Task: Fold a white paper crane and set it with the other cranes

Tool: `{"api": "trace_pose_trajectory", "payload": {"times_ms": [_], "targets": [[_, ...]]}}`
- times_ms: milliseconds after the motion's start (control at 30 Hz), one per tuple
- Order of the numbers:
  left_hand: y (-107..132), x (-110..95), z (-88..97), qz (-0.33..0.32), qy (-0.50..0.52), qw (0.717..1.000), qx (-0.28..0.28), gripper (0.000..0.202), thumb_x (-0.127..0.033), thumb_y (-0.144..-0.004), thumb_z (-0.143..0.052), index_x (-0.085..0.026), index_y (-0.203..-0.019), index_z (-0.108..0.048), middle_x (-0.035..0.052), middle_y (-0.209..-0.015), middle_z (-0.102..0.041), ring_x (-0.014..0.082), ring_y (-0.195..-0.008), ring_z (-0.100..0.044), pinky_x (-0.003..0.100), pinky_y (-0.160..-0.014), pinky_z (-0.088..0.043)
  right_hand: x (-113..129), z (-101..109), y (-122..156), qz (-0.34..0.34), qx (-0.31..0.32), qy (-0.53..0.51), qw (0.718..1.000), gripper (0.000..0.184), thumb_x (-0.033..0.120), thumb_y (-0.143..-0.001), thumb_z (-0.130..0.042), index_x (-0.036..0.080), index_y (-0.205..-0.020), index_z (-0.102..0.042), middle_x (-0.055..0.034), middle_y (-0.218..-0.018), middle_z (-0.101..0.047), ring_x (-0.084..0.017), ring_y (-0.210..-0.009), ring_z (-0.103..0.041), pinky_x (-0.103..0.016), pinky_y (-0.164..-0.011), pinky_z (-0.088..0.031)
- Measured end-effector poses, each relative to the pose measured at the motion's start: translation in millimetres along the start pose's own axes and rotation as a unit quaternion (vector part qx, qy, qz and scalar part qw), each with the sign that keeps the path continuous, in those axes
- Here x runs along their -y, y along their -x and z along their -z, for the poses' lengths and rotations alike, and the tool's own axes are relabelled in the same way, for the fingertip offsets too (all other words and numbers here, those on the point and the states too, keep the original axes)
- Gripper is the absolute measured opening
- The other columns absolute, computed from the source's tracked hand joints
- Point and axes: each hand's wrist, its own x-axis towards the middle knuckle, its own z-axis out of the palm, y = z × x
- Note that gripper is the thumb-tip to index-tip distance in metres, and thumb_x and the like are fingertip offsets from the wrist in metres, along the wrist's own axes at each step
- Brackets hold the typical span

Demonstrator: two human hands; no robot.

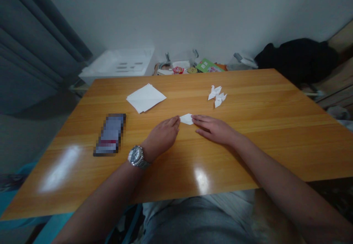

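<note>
A small folded white paper point(186, 119) lies flat on the wooden table between my two hands. My left hand point(164, 133), with a metal watch point(136, 156) on its wrist, has its fingers bunched together at the paper's left end. Pressing on the right end is my right hand point(213, 128), its fingers stretched out and its thumb apart on the table. Two folded paper cranes point(217, 95) sit close together beyond my right hand. A stack of square white paper sheets point(146, 98) rests farther back on the left.
A phone point(110, 134), blurred out, lies left of my left hand. Behind the wooden table point(248, 108) stand a white plastic bin point(118, 64) and a green booklet point(208, 65) among small items. A black cloth heap point(298, 60) is at the back right.
</note>
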Motion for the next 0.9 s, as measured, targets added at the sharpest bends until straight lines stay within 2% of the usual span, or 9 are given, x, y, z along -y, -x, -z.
{"api": "trace_pose_trajectory", "payload": {"times_ms": [300,467,567,633,733,900], "targets": [[2.3,-0.7,7.8,0.032,-0.053,0.998,-0.002,0.041,-0.016,-0.103,-0.036,-0.002,-0.136,-0.056,0.0214,-0.139,-0.057,0.0285,-0.121,-0.059,0.041,-0.107,-0.045,2.4,-0.2,0.0,0.005,0.013,0.021,1.000,0.045,0.030,-0.101,-0.051,0.012,-0.142,-0.058,-0.0192,-0.151,-0.052,-0.031,-0.140,-0.050,-0.051,-0.116,-0.043],[-0.3,-0.7,11.6,0.092,-0.075,0.993,-0.001,0.039,-0.015,-0.103,-0.034,0.000,-0.124,-0.063,0.0248,-0.132,-0.059,0.0317,-0.119,-0.059,0.042,-0.101,-0.047,1.8,-1.5,0.2,0.013,0.001,0.028,1.000,0.044,0.030,-0.101,-0.051,0.014,-0.142,-0.059,-0.0180,-0.150,-0.054,-0.030,-0.139,-0.052,-0.050,-0.115,-0.044],[-5.0,-6.5,18.3,0.123,-0.062,0.990,-0.026,0.039,-0.018,-0.104,-0.033,-0.002,-0.126,-0.061,0.0239,-0.130,-0.060,0.0313,-0.118,-0.059,0.042,-0.099,-0.048,2.5,-3.0,0.1,0.021,-0.011,0.048,0.999,0.043,0.030,-0.101,-0.052,0.016,-0.142,-0.059,-0.0167,-0.148,-0.056,-0.030,-0.136,-0.054,-0.051,-0.114,-0.045],[-7.5,-12.7,21.2,0.097,-0.037,0.994,-0.043,0.040,-0.023,-0.106,-0.033,-0.006,-0.132,-0.058,0.0200,-0.132,-0.060,0.0290,-0.118,-0.059,0.040,-0.100,-0.048,4.2,-3.5,-0.5,0.025,-0.015,0.063,0.998,0.043,0.030,-0.102,-0.050,0.014,-0.140,-0.060,-0.0181,-0.145,-0.058,-0.031,-0.134,-0.055,-0.052,-0.114,-0.046],[-8.6,-20.7,18.4,0.026,0.000,0.999,-0.024,0.042,-0.030,-0.107,-0.034,-0.012,-0.140,-0.054,0.0140,-0.137,-0.060,0.0262,-0.122,-0.058,0.039,-0.105,-0.046,6.6,-3.6,-1.8,0.028,-0.018,0.070,0.997,0.042,0.031,-0.103,-0.048,0.012,-0.137,-0.062,-0.0190,-0.142,-0.060,-0.032,-0.132,-0.056,-0.052,-0.113,-0.046],[-6.9,-21.7,5.5,0.027,0.013,0.999,-0.030,0.049,-0.039,-0.106,-0.039,-0.011,-0.145,-0.050,0.0152,-0.145,-0.057,0.0281,-0.133,-0.053,0.043,-0.113,-0.040,7.0,-3.2,-3.0,0.033,-0.022,0.060,0.997,0.044,0.034,-0.103,-0.048,0.015,-0.141,-0.059,-0.0179,-0.144,-0.059,-0.032,-0.132,-0.055,-0.055,-0.111,-0.046]]}}
